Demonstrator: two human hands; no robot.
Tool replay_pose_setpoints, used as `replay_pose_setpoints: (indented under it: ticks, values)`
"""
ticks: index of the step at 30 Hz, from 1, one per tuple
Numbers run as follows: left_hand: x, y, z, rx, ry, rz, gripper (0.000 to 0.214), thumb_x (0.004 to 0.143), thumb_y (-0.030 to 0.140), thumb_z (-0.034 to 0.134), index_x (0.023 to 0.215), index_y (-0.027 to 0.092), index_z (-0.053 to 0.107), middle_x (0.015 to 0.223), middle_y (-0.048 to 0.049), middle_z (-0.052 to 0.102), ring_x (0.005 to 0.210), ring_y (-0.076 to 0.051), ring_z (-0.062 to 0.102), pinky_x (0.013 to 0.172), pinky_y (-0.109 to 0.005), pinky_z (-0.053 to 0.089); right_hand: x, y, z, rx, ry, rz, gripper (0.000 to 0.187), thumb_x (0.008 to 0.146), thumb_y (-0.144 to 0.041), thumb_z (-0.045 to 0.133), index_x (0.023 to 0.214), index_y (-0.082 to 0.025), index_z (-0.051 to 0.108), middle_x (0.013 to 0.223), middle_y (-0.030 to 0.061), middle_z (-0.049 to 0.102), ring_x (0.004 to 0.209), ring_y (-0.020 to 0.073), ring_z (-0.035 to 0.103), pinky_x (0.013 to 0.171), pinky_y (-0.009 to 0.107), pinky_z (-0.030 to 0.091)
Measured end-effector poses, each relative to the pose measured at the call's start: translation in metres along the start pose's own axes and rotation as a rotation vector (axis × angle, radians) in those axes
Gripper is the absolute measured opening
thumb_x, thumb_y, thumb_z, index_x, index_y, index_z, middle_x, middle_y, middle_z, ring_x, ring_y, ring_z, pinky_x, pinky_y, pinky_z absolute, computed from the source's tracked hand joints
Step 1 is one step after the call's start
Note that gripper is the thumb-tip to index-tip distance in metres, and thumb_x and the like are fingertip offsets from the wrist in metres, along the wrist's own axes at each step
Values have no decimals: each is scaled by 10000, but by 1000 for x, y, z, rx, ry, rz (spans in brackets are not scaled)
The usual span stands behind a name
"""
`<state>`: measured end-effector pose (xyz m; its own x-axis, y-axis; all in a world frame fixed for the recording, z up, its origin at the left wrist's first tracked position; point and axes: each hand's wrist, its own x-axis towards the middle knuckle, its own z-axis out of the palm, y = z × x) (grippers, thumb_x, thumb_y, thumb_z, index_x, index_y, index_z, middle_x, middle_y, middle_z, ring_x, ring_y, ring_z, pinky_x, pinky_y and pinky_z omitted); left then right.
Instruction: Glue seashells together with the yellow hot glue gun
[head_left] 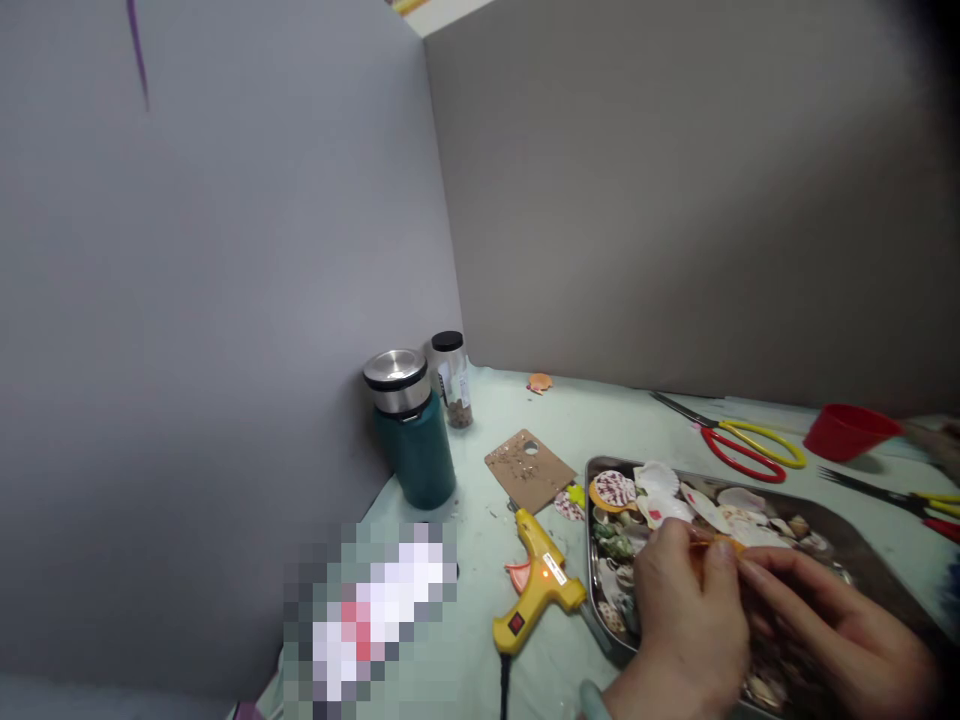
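Held item: small orange piece [718, 543], thin and flat; too small and too covered to tell what it is.
Location of item: between the two hands, just above the near half of the metal tray [862, 540], low and right of centre in the view.
Left hand [686, 610]: back of the hand towards the camera; grip closed, thumb and fingertips pinched on the left end of the small orange piece. A pale green sleeve [592, 700] shows at the wrist.
Right hand [840, 630]: comes in from the lower right with fingers curled, their tips reaching the right end of the piece. Cannot tell whether this grip clamps it or only touches it.
Tray contents: seashells [660, 490], white, pink and purple-speckled, piled loosely; the hands cover the near ones.
Left of tray: yellow glue gun [540, 590] standing on the table [480, 500], just beside the tray's left rim, with an orange lamp lit on its body; a pink shell [517, 573] touches it.
Behind the gun: brown cardboard piece [529, 468], flat, with a small hole.
Far left: teal flask [411, 440] with a steel lid, upright; a black-capped jar [452, 380] just behind it, against the grey partition [637, 200].
Behind tray: red and yellow scissors [742, 445], lying flat; red cup [847, 430] to their right.
Right edge: second tool [900, 495] with yellow and red handles, partly cut off.
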<state>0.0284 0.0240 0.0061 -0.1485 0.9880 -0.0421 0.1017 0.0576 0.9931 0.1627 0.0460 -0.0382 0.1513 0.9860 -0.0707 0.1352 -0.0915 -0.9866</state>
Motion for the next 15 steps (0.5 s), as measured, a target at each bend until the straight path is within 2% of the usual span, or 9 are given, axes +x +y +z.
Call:
replay_pose_setpoints:
  ticks: [1,3,6,8,15]
  values:
    - [0,0,0,-5,0,12,119,871,271,520,820,196,597,908,-90,706,863,-222,625,763,-307,435,-1,-3,0,69,-76,42,306,568,-562,785,758,-340,695,788,62,737,635,286,677,539,327,583]
    - [0,-1,0,-7,1,29,98,856,268,548,801,195,583,877,-81,700,832,-214,619,732,-301,432,-5,-14,1,83,-113,50,332,553,-569,796,714,-302,679,729,54,711,587,248,639,537,309,574]
    - [2,-3,0,18,24,33,153,869,294,542,749,198,544,788,-60,665,745,-199,588,656,-292,415,-13,-32,4,18,-133,-37,351,576,-565,785,716,-260,681,739,47,698,682,238,647,585,276,566]
    - [3,-3,1,-8,34,13,179,868,312,553,733,199,529,712,-32,628,671,-177,560,623,-281,410,-17,-39,5,-22,-166,-80,378,621,-589,744,752,-239,689,719,43,686,639,216,621,565,273,549]
    - [3,-5,1,-28,59,55,163,862,303,553,744,192,546,667,-4,578,663,-161,552,620,-256,411,-15,-32,5,-38,-199,-191,379,732,-574,691,823,-207,661,756,30,668,675,197,607,585,259,513]
